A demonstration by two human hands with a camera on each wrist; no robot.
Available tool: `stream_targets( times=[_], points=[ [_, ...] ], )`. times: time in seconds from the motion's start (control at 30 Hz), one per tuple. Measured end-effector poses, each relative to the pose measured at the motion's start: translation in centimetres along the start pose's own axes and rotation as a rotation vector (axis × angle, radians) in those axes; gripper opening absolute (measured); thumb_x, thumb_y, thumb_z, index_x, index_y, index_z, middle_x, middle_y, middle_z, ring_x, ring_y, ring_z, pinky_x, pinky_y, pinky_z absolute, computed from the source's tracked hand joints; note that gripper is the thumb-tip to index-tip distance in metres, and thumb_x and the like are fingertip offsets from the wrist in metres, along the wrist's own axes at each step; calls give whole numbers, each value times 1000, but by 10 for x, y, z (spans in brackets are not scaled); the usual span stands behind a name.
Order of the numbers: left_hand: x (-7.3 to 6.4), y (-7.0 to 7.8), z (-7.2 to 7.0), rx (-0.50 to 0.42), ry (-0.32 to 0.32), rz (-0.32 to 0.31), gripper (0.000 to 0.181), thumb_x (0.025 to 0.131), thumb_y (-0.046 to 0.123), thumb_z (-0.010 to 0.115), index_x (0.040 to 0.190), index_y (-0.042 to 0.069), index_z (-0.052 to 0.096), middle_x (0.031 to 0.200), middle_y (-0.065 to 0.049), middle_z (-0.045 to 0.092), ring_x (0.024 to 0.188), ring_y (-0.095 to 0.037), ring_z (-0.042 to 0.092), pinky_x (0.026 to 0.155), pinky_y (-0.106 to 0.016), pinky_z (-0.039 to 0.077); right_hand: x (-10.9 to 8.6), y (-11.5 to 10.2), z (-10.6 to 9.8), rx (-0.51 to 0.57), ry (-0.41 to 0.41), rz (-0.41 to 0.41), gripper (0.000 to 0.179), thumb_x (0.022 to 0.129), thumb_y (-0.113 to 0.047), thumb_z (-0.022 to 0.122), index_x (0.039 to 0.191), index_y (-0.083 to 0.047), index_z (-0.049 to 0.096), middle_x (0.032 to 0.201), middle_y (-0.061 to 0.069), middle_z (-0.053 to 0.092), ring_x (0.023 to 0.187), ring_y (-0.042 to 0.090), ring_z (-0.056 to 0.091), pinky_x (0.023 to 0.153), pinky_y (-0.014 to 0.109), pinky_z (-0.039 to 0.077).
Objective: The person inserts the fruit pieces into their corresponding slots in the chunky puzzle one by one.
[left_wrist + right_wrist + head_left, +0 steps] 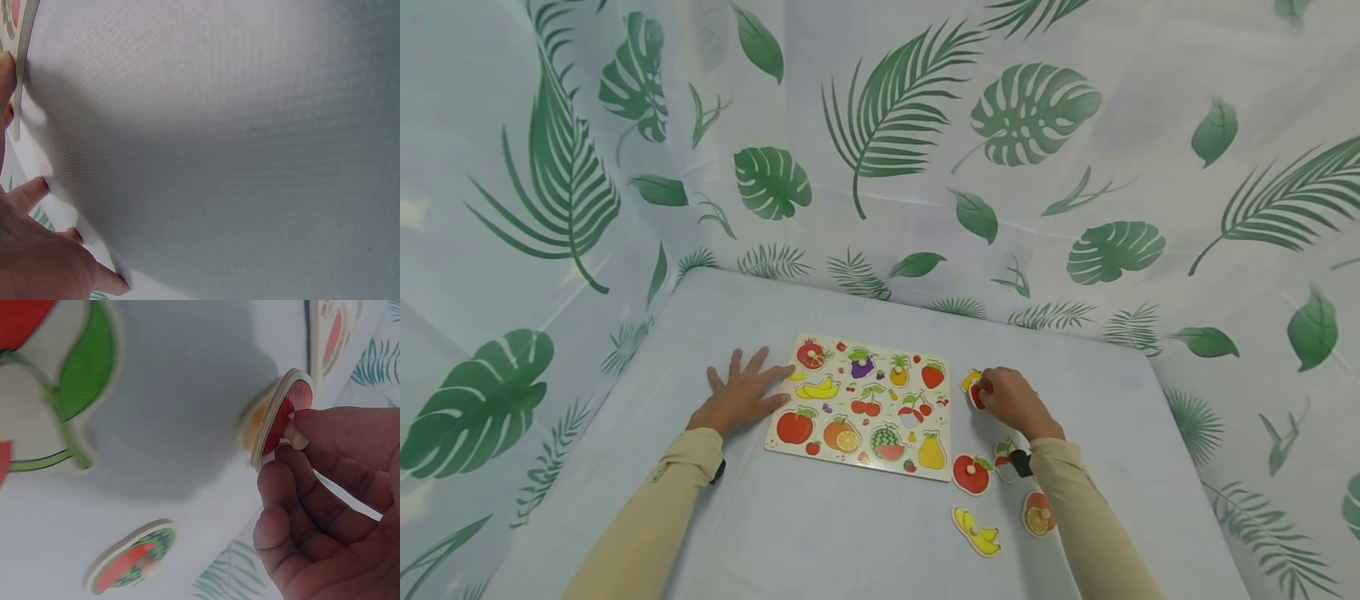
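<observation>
My right hand (pixel 1011 400) pinches a red fruit puzzle piece (pixel 286 419) by its small wooden peg, thumb against fingertips, with the piece tilted on edge. Just behind it is a yellow-orange piece (pixel 253 422), partly covered. The wooden fruit puzzle board (pixel 842 400) lies flat to the left, with pegs showing on the grapes (pixel 861 364) and the pineapple (pixel 898 371). My left hand (pixel 741 396) rests with spread, straight fingers at the board's left edge, thumb and index fingertip reaching onto its border.
Loose pieces lie right of the board: a red apple (pixel 972 474), bananas (pixel 976 531), an orange (pixel 1039 514) and cherries (pixel 1004 460) partly behind my right wrist. A watermelon piece (pixel 131 562) shows in the right wrist view. A leaf-patterned curtain (pixel 880 167) borders the white table (pixel 820 533).
</observation>
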State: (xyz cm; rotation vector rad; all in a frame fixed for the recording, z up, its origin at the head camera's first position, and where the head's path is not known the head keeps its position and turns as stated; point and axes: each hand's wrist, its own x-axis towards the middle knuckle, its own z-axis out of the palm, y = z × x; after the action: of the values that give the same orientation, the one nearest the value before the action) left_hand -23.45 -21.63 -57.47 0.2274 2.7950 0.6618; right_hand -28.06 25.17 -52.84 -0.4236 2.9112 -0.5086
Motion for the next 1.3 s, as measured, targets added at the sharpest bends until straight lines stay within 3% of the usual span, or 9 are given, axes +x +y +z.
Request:
stream_targets(
  times=[0.83,1.3],
  points=[
    [1,-2,0,-3,-4,-9,62,105,43,67,161,24,51,176,-24,12,155,-62,-7,109,-88,-8,45,-44,-2,-47,5,-148,10,95,4,66,100,3,74,90,13,68,79,27,58,71,39,56],
    [4,-2,2,11,-1,-17,62,105,44,66,161,26,51,177,-22,13,156,-60,-6,110,-88,-6,59,-52,6,16,-14,-159,11,95,3,67,101,4,76,94,14,70,82,26,62,74,41,58]
  ],
)
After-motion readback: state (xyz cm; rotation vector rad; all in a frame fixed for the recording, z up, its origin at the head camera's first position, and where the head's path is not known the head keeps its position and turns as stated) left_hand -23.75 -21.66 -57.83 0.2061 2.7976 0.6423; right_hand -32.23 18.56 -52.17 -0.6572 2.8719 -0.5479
